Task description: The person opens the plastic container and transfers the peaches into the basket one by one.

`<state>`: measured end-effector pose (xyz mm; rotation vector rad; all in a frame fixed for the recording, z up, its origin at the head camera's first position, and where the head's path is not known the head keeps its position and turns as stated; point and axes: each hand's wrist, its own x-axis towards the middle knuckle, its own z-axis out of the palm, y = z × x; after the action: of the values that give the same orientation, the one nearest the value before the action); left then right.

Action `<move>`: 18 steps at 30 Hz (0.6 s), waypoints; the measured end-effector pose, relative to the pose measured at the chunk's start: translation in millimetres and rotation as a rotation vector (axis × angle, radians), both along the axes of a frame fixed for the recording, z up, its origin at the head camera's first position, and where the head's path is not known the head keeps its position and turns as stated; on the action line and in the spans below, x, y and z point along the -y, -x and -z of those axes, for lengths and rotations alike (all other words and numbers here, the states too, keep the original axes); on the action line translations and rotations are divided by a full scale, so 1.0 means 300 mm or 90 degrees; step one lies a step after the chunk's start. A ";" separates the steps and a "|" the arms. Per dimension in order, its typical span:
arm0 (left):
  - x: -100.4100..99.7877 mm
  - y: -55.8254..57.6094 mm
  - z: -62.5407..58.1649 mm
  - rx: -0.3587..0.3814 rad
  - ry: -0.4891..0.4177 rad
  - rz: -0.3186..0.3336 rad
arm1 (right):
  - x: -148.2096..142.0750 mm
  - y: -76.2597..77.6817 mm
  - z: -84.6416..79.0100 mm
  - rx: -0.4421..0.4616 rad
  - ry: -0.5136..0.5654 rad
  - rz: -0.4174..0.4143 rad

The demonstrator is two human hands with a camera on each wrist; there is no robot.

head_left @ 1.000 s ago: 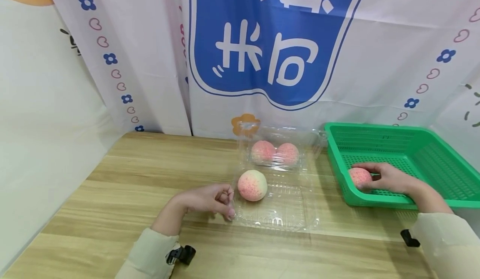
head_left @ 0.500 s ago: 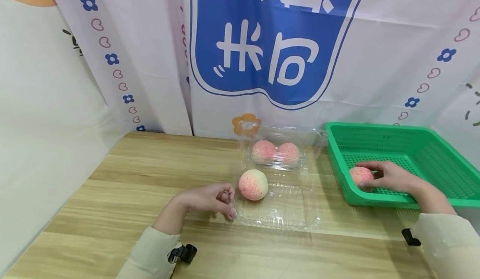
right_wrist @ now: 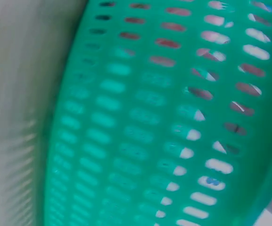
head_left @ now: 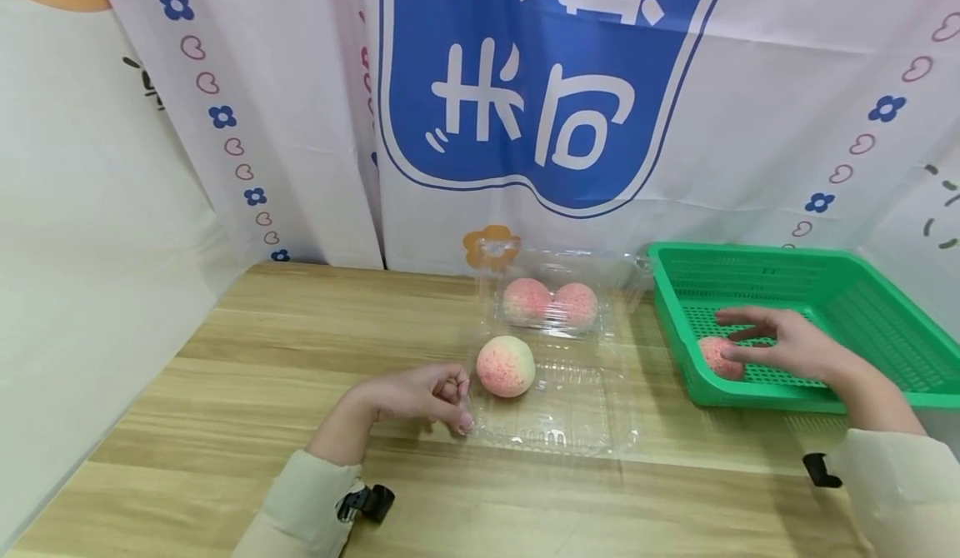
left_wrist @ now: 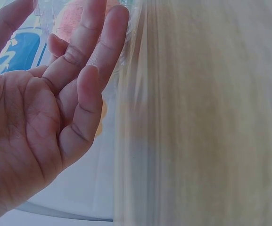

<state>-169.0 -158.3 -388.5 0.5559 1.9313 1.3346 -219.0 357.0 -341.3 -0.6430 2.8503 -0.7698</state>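
In the head view my left hand (head_left: pixel 420 396) is at the left edge of a clear plastic clamshell box (head_left: pixel 577 420), thumb and fingers pinching its rim. One pink-and-cream, peach-like ball (head_left: pixel 506 366) sits in the near half of the box, at the left. Two more such balls (head_left: pixel 527 301) show through the plastic at its far end. Over the green basket (head_left: pixel 693 383), my right hand (head_left: pixel 795 346) has its fingers spread. A pink ball (head_left: pixel 720 356) lies in the basket's near left corner, its edge partly behind the thumb. The right wrist view shows mostly the basket's slotted wall (right_wrist: pixel 140 113).
The wooden table (head_left: pixel 300 341) carries the box in the middle and the basket at the right. A printed white cloth (head_left: pixel 315 125) hangs behind, close to the box's far end. The basket's left rim stands near the box's right side.
The right hand's fingers have loosened from the ball in the basket and lifted, spreading apart; the ball stays in the corner. The left hand and the box hold still.
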 end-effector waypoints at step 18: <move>0.001 0.001 0.002 -0.003 0.002 -0.001 | 0.179 -0.110 -0.094 -0.158 0.212 0.018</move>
<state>-169.3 -158.5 -389.2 0.5554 1.9383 1.3319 -186.0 303.4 -313.1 -0.7902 2.9801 -1.2698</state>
